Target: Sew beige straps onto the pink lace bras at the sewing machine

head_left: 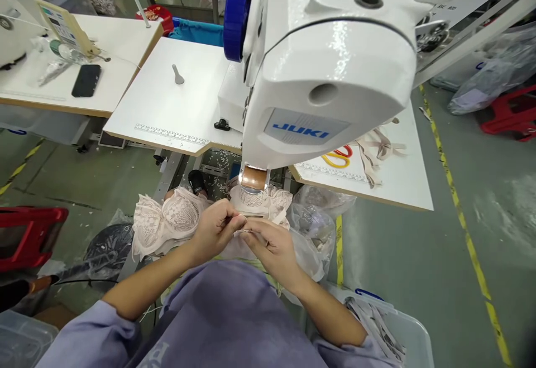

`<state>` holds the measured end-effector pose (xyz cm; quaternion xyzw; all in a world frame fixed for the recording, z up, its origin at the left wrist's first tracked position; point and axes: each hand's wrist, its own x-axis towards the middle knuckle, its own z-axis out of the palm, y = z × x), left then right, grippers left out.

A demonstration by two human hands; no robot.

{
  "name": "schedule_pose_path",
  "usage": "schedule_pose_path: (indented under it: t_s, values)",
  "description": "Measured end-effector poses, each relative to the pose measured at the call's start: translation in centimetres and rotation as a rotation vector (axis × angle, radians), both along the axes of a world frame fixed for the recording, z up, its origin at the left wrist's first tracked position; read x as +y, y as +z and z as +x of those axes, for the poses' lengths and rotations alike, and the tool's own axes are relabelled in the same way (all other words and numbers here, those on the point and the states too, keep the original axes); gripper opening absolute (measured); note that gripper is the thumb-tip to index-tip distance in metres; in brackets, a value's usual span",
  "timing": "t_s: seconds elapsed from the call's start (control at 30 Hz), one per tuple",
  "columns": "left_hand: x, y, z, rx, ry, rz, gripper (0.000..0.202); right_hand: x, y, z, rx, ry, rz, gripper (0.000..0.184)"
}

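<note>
My left hand [218,229] and my right hand [270,245] meet just below the sewing machine [335,94], fingertips pinched together. Between them is a thin pale strip, perhaps a strap or edge of the bra; the fingers hide most of it. A pale pink lace bra [178,217] hangs around my hands. One cup lies left of my left hand, and more lace shows beyond my fingers, under the machine's head. Both hands are closed, with the thumbs pressed against the index fingers.
Red-and-yellow-handled scissors [337,157] and beige strap pieces [374,153] lie on the table's right part. A grey peg-like piece [177,75] stands on the left part. A phone [86,80] rests on the neighbouring table. Clear bags [314,217] and a plastic bin [412,329] are at right.
</note>
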<state>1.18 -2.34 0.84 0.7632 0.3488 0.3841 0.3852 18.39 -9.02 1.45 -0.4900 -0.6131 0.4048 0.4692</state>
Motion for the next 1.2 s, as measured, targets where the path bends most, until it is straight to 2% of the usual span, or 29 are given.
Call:
schedule_pose_path:
  t_s: [0.13,0.23,0.3,0.4,0.5,0.63,0.87,1.07,1.2]
  values:
    - [0.4,0.5,-0.2,-0.001,-0.104,0.01,0.009,0.2,0.2,0.1,0.016,-0.092,-0.05,0.011]
    - [0.6,1.0,-0.3,0.072,-0.085,-0.001,0.013,0.7,0.3,0.7,-0.008,-0.119,-0.105,0.015]
    - [0.8,1.4,-0.4,0.135,-0.041,0.009,0.014,1.2,0.4,1.4,-0.085,-0.171,-0.089,0.017]
    - [0.9,2.2,-0.4,0.199,-0.075,0.123,0.014,2.2,0.8,2.7,-0.287,-0.236,-0.006,0.019]
    - [1.1,2.8,-0.2,0.203,-0.131,0.274,0.014,2.9,1.4,3.4,-0.394,-0.086,0.0,0.023]
    - [1.6,3.2,0.0,0.192,-0.131,0.33,0.012,3.2,2.6,3.7,-0.272,0.07,-0.122,0.024]
    - [1.8,3.2,0.1,0.225,-0.152,0.248,0.013,3.4,3.3,4.2,-0.11,0.178,-0.337,0.032]
    - [2.3,3.7,0.1,0.331,-0.199,0.082,0.017,3.4,3.4,4.2,-0.134,0.202,-0.301,0.025]
    - [2.9,3.6,0.2,0.464,-0.327,0.065,0.024,3.4,3.4,4.3,-0.169,0.196,-0.299,0.019]
